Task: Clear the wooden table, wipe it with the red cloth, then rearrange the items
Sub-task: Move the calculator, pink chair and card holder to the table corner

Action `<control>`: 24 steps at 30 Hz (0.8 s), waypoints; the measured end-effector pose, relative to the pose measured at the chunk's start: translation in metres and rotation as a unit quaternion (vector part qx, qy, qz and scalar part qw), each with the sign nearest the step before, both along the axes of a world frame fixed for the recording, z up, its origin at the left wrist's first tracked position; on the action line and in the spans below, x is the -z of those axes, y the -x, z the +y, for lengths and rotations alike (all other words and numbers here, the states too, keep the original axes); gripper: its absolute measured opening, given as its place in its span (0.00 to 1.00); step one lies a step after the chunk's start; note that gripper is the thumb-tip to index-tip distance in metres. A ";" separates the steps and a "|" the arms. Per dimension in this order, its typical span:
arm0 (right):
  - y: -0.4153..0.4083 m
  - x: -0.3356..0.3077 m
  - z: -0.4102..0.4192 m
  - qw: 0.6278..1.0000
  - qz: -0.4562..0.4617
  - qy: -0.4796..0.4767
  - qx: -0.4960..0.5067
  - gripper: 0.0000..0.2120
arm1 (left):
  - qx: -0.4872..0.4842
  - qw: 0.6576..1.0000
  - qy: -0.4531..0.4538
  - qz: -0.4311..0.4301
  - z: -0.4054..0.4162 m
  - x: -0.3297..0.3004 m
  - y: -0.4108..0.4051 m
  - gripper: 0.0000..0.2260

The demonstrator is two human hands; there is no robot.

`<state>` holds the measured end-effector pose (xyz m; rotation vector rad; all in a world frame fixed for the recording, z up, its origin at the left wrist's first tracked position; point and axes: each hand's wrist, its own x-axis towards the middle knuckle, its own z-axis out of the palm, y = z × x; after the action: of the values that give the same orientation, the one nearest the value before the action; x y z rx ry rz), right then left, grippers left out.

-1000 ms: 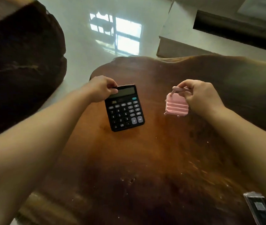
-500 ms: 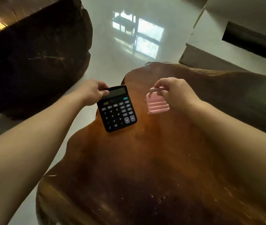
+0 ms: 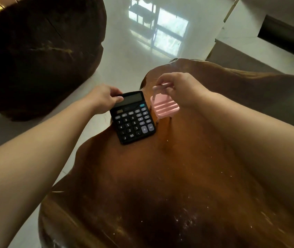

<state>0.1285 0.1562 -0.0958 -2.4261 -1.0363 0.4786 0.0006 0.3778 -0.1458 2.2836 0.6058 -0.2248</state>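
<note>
A black calculator (image 3: 133,119) is held at its top left corner by my left hand (image 3: 105,99), over the left edge of the glossy wooden table (image 3: 169,185). Just to its right, a small pink chair-shaped item (image 3: 164,105) with thin legs hangs from the fingers of my right hand (image 3: 180,88), which pinch its top bar. Whether either item touches the wood I cannot tell. White specks dot the table's near part. No red cloth is in view.
A large dark wooden block (image 3: 35,51) stands on the shiny white floor (image 3: 133,56) to the left. A low step or platform (image 3: 241,56) with a dark panel lies at the back right, beyond the table.
Both hands have carried the calculator and the pink item leftward, toward the table's left edge, and they now sit closer together. The view has swung to the left; the dark object at bottom right is out of frame.
</note>
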 end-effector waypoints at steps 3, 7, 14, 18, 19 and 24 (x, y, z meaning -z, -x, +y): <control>0.000 -0.001 -0.004 1.000 0.020 -0.012 0.003 0.15 | 0.004 1.000 0.010 -0.004 -0.003 0.001 0.001 0.12; 0.003 -0.002 -0.011 0.999 0.040 -0.019 -0.002 0.21 | 0.009 1.000 0.003 0.006 -0.006 -0.002 0.003 0.14; 0.011 -0.012 -0.039 0.998 -0.050 -0.013 0.019 0.29 | 0.018 0.994 -0.102 -0.032 -0.025 -0.020 0.001 0.28; 0.026 -0.020 -0.073 0.994 -0.086 -0.028 0.053 0.34 | 0.041 0.980 -0.164 -0.109 -0.052 -0.047 0.000 0.34; 0.032 -0.024 -0.084 0.993 -0.091 -0.034 0.066 0.36 | 0.055 0.976 -0.170 -0.126 -0.062 -0.055 0.000 0.35; 0.068 -0.045 -0.162 0.982 -0.107 -0.063 0.143 0.42 | 0.141 0.957 -0.161 -0.194 -0.139 -0.097 0.000 0.38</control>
<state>0.0606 -0.0055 -0.0507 -2.4952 -0.7531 0.0554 0.0009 0.2391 -0.0484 2.6292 0.1156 0.2022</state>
